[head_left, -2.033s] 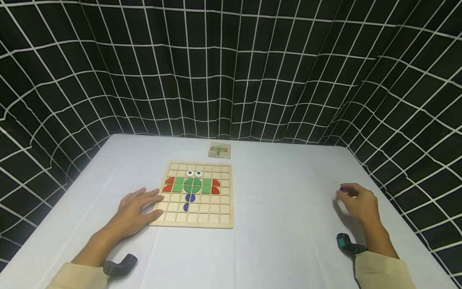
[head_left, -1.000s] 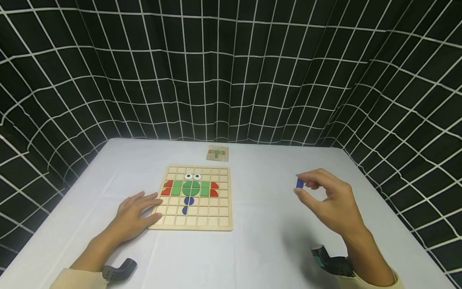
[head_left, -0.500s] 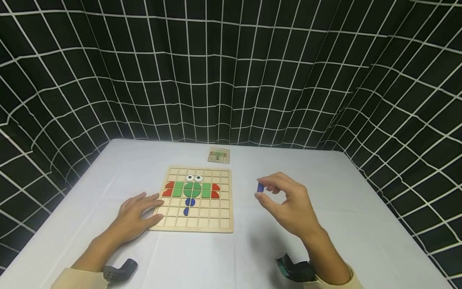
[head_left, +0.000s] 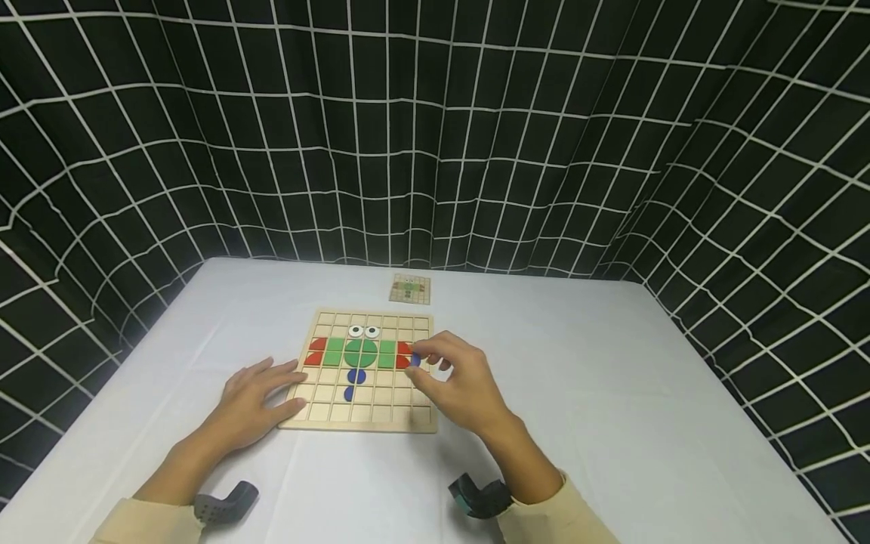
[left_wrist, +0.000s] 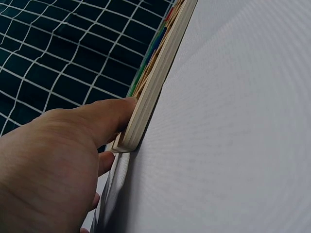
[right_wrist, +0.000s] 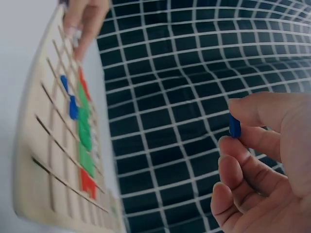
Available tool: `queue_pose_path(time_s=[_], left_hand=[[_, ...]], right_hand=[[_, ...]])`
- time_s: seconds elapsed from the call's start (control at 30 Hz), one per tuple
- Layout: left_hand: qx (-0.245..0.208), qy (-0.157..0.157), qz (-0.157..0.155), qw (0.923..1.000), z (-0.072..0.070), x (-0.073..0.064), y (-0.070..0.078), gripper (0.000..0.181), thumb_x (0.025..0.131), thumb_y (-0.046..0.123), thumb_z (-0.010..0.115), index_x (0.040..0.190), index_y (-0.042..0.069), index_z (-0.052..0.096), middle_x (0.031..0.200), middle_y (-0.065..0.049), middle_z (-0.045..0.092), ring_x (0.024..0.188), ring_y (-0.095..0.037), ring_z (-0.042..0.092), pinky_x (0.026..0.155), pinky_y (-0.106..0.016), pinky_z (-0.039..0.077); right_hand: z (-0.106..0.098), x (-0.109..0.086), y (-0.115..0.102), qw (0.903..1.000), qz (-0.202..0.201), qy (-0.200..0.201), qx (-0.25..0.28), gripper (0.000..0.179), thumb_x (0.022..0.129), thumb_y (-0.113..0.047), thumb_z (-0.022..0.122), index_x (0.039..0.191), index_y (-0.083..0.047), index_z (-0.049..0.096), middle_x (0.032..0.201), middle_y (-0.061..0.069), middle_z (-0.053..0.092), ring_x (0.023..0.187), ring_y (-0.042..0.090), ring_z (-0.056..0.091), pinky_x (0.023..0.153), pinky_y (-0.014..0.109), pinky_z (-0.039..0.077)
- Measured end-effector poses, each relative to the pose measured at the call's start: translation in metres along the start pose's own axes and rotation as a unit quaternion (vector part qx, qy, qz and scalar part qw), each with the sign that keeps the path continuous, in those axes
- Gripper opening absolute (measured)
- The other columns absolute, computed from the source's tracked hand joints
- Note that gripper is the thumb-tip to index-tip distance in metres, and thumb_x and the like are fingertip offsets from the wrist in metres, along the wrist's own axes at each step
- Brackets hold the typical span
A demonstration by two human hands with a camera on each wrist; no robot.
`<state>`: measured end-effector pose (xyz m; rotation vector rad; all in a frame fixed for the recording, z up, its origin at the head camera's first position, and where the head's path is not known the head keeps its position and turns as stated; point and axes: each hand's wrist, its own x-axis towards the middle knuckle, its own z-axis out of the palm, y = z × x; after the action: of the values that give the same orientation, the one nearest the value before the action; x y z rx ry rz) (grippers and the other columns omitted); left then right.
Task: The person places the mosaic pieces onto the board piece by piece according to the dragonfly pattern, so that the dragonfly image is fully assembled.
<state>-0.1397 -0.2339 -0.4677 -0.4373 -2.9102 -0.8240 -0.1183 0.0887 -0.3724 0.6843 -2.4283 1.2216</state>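
Observation:
A square wooden grid board (head_left: 394, 414) bears flat coloured pieces. A green circle (head_left: 360, 353) sits between green squares (head_left: 387, 353), with red pieces (head_left: 316, 352) at both ends and two eye discs (head_left: 371, 332) above. Below the circle lie blue pieces (head_left: 356, 376), the lowest a half circle (head_left: 349, 394). My left hand (head_left: 254, 400) rests at the board's left edge, the thumb touching its rim in the left wrist view. Between thumb and fingertips my right hand (head_left: 465, 381) pinches a small blue piece (right_wrist: 234, 125), held above the board's right side and overlapping the red pieces there.
Behind the board a small picture card (head_left: 411, 289) shows a similar figure. White cloth (head_left: 578, 363) covers the table. A black curtain with white grid lines (head_left: 435, 136) surrounds the back and sides. Dark wrist devices (head_left: 227, 505) sit at both sleeves.
The right hand has carried the blue piece from the table's right side leftward to over the board's right edge. The left hand has stayed at the board.

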Motion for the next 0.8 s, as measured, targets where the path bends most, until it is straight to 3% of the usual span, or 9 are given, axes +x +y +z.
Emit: queue_pose_path(time_s=[0.23, 0.4, 0.63, 0.8], left_hand=[[-0.003, -0.002, -0.001, 1.0, 0.001, 0.0, -0.001, 0.046, 0.086, 0.042, 0.068, 0.125, 0.017, 0.063, 0.143, -0.013, 0.049, 0.138, -0.045, 0.027, 0.111, -0.065, 0.01], [0.002, -0.004, -0.007, 1.0, 0.002, 0.001, 0.0, 0.046, 0.087, 0.044, 0.066, 0.125, 0.018, 0.063, 0.144, -0.013, 0.048, 0.138, -0.044, 0.026, 0.111, -0.065, 0.009], [0.001, -0.003, -0.002, 1.0, 0.002, 0.0, -0.001, 0.045, 0.087, 0.042, 0.067, 0.124, 0.018, 0.063, 0.143, -0.013, 0.049, 0.138, -0.045, 0.027, 0.111, -0.065, 0.01], [0.004, -0.008, -0.006, 0.9999, -0.003, 0.0, 0.001, 0.045, 0.087, 0.042, 0.067, 0.125, 0.018, 0.063, 0.145, -0.013, 0.047, 0.138, -0.044, 0.026, 0.111, -0.065, 0.009]], right_hand=[[0.039, 0.009, 0.009, 0.9982, 0.039, -0.04, 0.021, 0.022, 0.08, -0.009, 0.075, 0.101, -0.006, 0.072, 0.088, -0.001, 0.067, 0.083, 0.017, 0.06, 0.072, 0.037, 0.054], [0.062, 0.012, 0.014, 0.9954, 0.067, -0.067, 0.016, 0.024, 0.083, -0.011, 0.073, 0.106, -0.005, 0.071, 0.096, 0.0, 0.069, 0.088, 0.017, 0.062, 0.075, 0.028, 0.053], [0.087, 0.011, 0.021, 0.9859, 0.12, -0.115, 0.01, 0.024, 0.085, -0.016, 0.071, 0.107, -0.005, 0.07, 0.102, 0.003, 0.069, 0.085, 0.011, 0.063, 0.07, 0.019, 0.051], [0.098, 0.012, 0.026, 0.9857, 0.108, -0.128, -0.023, 0.022, 0.083, -0.015, 0.072, 0.103, -0.007, 0.073, 0.095, -0.001, 0.068, 0.079, 0.005, 0.055, 0.067, 0.016, 0.047]])
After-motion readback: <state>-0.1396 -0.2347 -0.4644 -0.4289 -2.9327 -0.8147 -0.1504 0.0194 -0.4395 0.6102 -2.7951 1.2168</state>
